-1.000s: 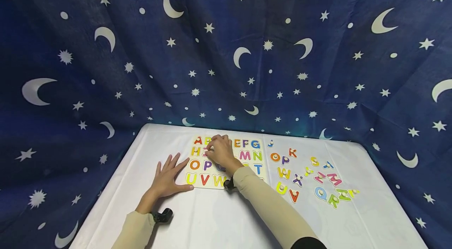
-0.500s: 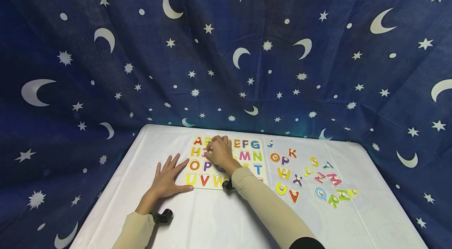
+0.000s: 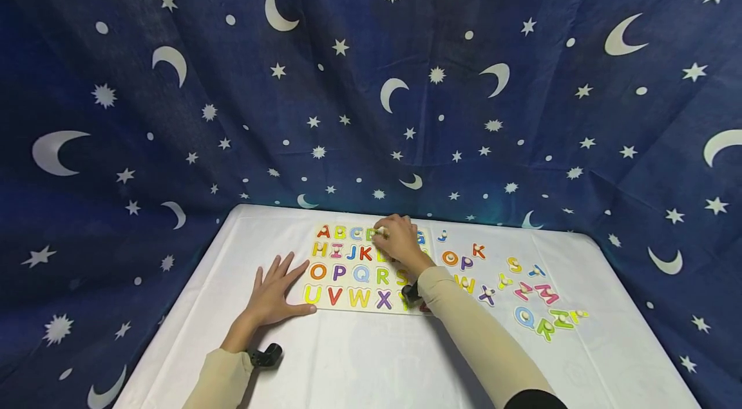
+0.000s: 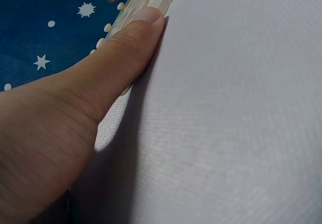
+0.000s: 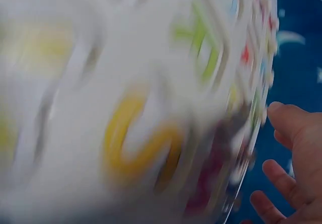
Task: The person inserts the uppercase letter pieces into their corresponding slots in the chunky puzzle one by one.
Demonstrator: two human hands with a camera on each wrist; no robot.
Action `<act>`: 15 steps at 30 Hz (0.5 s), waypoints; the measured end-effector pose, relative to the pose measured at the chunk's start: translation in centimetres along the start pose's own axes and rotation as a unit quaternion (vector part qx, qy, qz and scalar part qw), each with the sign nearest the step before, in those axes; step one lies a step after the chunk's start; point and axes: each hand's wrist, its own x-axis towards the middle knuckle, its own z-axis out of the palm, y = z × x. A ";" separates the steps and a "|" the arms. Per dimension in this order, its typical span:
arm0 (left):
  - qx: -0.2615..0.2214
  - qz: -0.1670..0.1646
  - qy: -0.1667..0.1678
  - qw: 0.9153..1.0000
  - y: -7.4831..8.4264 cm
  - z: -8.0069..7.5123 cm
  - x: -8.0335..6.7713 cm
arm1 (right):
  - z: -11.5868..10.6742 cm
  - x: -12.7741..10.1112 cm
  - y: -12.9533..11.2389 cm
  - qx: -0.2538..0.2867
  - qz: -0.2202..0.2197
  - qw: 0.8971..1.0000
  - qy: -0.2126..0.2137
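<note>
**Two hands at an alphabet puzzle board**

Nearest, the left hand (image 3: 277,293) lies flat on the white tabletop (image 3: 348,364), fingers straight and spread, thumb tip touching the near left edge of the puzzle board (image 3: 342,296); the left wrist view shows the thumb pressed along that edge. The board lies at mid-table, its letter slots in rows from A to the near row U, V, W, X. Farther on, the right hand (image 3: 400,243) rests over the far right part of the board, fingers curled downward at a letter piece; whether they pinch its knob cannot be told. Right of the board, loose letters (image 3: 524,293) lie scattered on the tabletop. Beyond hangs a blue backdrop (image 3: 371,74) with moons and stars.
</note>
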 end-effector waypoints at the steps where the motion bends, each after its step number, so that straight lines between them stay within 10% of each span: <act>1: 0.000 0.000 0.000 1.000 0.0 0.0 0.0 | -0.4 -0.1 0.9 -0.002 0.008 1.000 0.007; 15: -0.001 0.000 0.003 1.000 0.1 0.0 0.0 | -6.6 -2.3 9.3 -0.044 0.135 0.990 0.009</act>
